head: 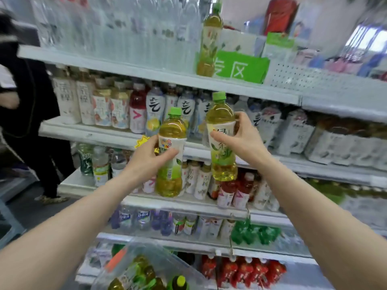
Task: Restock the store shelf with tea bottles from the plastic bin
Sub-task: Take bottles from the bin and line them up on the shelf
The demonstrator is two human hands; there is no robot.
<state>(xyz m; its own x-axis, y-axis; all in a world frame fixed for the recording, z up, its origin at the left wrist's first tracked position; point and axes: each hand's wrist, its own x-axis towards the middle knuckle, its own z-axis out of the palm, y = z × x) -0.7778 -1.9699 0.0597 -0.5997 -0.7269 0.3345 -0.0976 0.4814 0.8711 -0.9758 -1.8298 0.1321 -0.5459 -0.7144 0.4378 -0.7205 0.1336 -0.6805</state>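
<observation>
My left hand (149,159) grips a green-capped tea bottle (170,174) round its label, held upright in front of the middle shelves. A second tea bottle (222,135) of the same kind is gripped by my right hand (240,139), a little higher and to the right. One more such tea bottle (209,40) stands on the top shelf (146,69) beside a green sign. Low in the view sits the clear plastic bin (150,268), with several tea bottles lying inside.
The shelf unit is packed with rows of drinks on each level: water bottles on top, white-labelled and red drinks below. A person in dark clothes (27,97) stands at the left by the shelf end. Green packs (251,231) hang at a lower shelf.
</observation>
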